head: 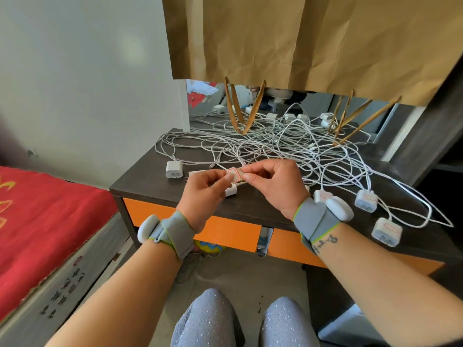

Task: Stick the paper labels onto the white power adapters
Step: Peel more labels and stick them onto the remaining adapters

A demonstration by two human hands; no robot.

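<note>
Broadly, the dark desk (250,204) is serving as a sorting surface: tangled white cables (275,144) are lying toward the back, while three labelled adapters (366,200) are sitting apart at the right edge, apparently finished. A bare adapter (173,169) is waiting at the left. Above the desk, the left hand (205,186) and right hand (271,182) are both pinching a red-bordered label (234,174), likely peeling it from its backing.
</note>
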